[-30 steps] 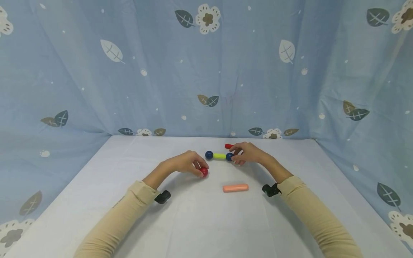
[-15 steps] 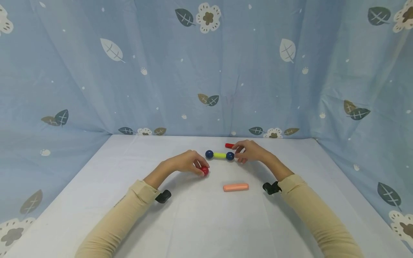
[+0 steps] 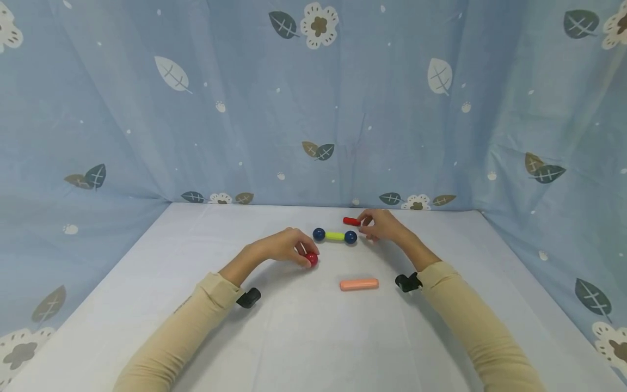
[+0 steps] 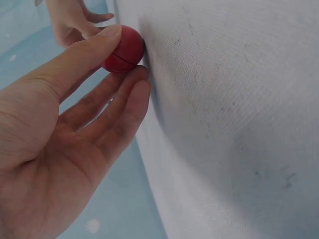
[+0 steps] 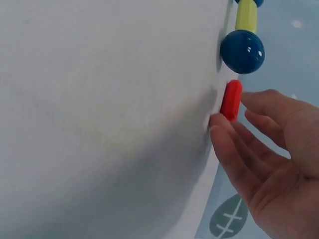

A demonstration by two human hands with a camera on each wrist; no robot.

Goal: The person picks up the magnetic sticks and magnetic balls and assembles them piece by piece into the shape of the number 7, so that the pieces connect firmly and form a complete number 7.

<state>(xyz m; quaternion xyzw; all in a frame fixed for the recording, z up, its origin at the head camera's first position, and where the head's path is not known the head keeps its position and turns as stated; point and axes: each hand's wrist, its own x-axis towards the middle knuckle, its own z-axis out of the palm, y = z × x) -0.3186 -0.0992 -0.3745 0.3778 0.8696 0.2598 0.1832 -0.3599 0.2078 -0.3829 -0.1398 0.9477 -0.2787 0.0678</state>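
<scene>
At the white table (image 3: pixel 294 337), the left hand (image 3: pixel 286 246) pinches a ball (image 4: pixel 129 48) and the right hand (image 3: pixel 383 225), thumb and fingers parted, is beside a stick (image 5: pixel 231 101), contact unclear. The ball is glossy red, dark-seamed; the stick, smooth bright red, lies near the far edge.

Curtain (image 3: pixel 362 81), blue cloth, softly folded, rising behind the far edge of the table (image 3: pixel 299 343) and alongside its left and right edges; printed with white, brown and dark grey leaves (image 3: pixel 440 76), white flowers (image 3: pixel 320 25) and small paw prints (image 3: pixel 220 106). Table covering: white woven cloth, faintly creased, a few dark marks. Light: soft, diffuse, with blurred shadows.
</scene>
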